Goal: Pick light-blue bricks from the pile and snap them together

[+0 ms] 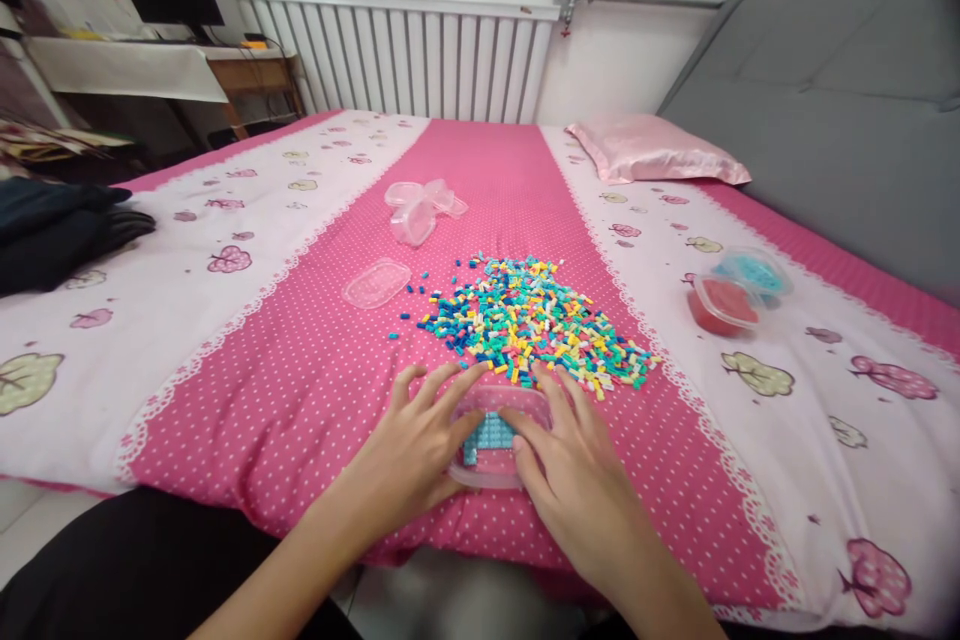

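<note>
A clear plastic container (499, 478) sits near the front edge of the bed, with a pale-blue layer of small toy bricks (493, 432) in rows inside it. My left hand (420, 440) is at the container's left side, fingers spread and one fingertip reaching over the rim to the bricks. From the right, my right hand (574, 455) leans over the container, also with fingers apart; its index fingertip touches the far edge of the bricks. Just beyond both hands lies a heap of small multicoloured bricks (532, 315). Fingers partly cover the container's sides.
A clear lid (377, 283) lies left of the heap, with several empty clear containers (414, 220) behind it. On the right stand a container of red pieces (724, 307) and one of blue pieces (754, 272). Dark folded clothes (67, 230) lie far left; a pink pillow (660, 148) lies back right.
</note>
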{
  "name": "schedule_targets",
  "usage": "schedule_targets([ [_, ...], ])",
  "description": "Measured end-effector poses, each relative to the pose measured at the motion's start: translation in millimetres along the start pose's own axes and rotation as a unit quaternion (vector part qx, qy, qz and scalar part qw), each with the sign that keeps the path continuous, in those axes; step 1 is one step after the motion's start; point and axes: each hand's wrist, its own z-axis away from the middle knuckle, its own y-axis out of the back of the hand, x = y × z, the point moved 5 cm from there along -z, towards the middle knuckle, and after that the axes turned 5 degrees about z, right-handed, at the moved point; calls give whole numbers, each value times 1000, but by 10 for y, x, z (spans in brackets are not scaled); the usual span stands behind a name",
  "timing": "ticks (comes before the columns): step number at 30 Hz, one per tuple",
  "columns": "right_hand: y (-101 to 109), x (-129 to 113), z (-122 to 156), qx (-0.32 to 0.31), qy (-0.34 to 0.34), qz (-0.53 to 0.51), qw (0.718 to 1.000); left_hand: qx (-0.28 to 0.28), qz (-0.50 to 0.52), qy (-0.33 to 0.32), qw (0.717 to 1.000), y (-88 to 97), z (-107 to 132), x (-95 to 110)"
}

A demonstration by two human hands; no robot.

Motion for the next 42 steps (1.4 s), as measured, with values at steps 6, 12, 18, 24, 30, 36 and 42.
schedule_targets([
  [6, -23, 11, -13, -18, 4, -15, 1000, -1, -5, 5, 1000, -14, 0, -16],
  [12, -36, 38, 10, -30, 2, -21, 999, 3, -10, 1, 1000, -1, -10, -10],
  [18, -7, 59, 34, -13, -3, -34, 999, 11, -12, 1, 1000, 17, -2, -6],
  [24, 10, 101, 45, 11, -19, -31, 999, -21, 27, 7, 999, 24, 5, 12],
  [30, -20, 110, 57, -1, -17, -34, 999, -31, 37, 13, 999, 31, -13, 29],
  [36, 50, 120, 68, 33, -26, -33, 999, -33, 32, 10, 999, 32, -11, 23],
  [42, 59, 129, 75, 32, -23, -13, 999, -3, 13, -6, 1000, 51, -17, 31],
])
